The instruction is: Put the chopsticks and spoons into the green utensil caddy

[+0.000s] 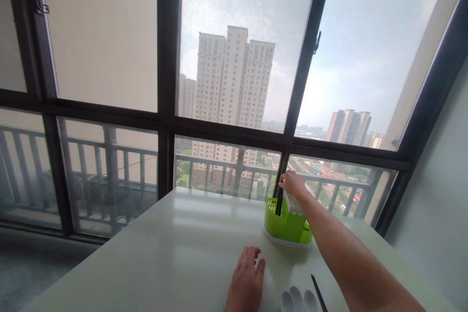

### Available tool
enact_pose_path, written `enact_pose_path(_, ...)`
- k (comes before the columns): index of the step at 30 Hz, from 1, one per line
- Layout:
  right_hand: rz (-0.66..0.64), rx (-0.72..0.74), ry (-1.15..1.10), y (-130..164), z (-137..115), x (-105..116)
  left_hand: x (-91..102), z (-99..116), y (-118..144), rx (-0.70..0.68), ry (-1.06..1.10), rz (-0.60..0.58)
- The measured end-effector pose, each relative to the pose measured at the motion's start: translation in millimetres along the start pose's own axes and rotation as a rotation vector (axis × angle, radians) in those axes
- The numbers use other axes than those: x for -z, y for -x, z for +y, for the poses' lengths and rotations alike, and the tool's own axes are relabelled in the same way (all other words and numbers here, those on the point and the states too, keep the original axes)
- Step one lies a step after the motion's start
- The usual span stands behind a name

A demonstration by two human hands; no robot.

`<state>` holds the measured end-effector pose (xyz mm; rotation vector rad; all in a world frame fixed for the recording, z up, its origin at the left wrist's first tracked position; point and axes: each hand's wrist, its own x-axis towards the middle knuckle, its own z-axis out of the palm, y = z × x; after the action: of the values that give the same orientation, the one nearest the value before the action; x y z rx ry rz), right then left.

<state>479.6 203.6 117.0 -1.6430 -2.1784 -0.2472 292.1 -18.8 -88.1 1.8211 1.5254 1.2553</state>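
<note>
Chopsticks (280, 200) (seemingly) in right hand (292, 183).

From my remote station I see two bare hands, the left hand (245, 280) and the right hand (292, 184), with no gloves, rings or watch visible on either. The right forearm is uncovered along its whole visible length, with no sleeve or cuff in view. The left hand shows short, unpainted nails; its wrist is cut off by the frame's lower edge.
</note>
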Motion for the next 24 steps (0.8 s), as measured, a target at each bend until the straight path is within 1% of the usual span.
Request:
enact_pose_path(4, 0.009, 0.005, -0.015, 3.6, -6.8, 3.5, 0.5, -0.3, -0.1, -0.002, 0.005, 0.008)
enact_pose_path(6, 0.055, 0.004, -0.029, 8.9, -13.5, 11.9, 0.5, -1.0, -0.6, -0.007, 0.006, 0.014)
enact_pose_path(8, 0.122, -0.008, -0.039, 19.7, -20.0, 26.3, 0.6, -1.7, -1.4, -0.011, 0.010, 0.019)
enact_pose_path(11, 0.234, -0.043, -0.059, 53.3, -21.4, 53.2, 1.9, -1.4, -2.5, -0.022, 0.026, 0.027)
enact_pose_path(13, 0.248, -0.074, -0.070, 90.5, -14.1, 65.6, 3.8, 0.1, -3.0, -0.037, 0.041, 0.036)
enact_pose_path(14, 0.211, -0.090, -0.066, 113.5, -8.5, 67.6, 5.1, 1.1, -3.3, -0.045, 0.051, 0.043)
enact_pose_path(15, 0.143, -0.107, -0.052, 138.9, -2.3, 66.0, 6.3, 2.0, -3.6, -0.053, 0.061, 0.050)
enact_pose_path(16, 0.041, -0.127, -0.030, 165.9, 4.0, 60.7, 7.6, 2.9, -4.1, -0.060, 0.072, 0.057)
enact_pose_path(18, -0.184, -0.179, -0.011, 220.5, 14.6, 40.5, 9.9, 4.2, -5.4, -0.068, 0.093, 0.069)
enact_pose_path(20, -0.425, -0.289, -0.059, 267.6, 20.7, 13.2, 11.8, 4.7, -7.1, -0.071, 0.109, 0.080)
enact_pose_path(21, -0.476, -0.341, -0.109, 285.5, 21.9, -0.2, 12.6, 4.7, -8.1, -0.071, 0.115, 0.085)
enact_pose_path(22, -0.490, -0.380, -0.148, 299.0, 22.1, -12.0, 13.4, 4.6, -9.0, -0.069, 0.121, 0.089)
enact_pose_path(24, -0.483, -0.408, -0.143, 312.6, 20.4, -28.2, 14.9, 4.2, -10.5, -0.064, 0.128, 0.095)
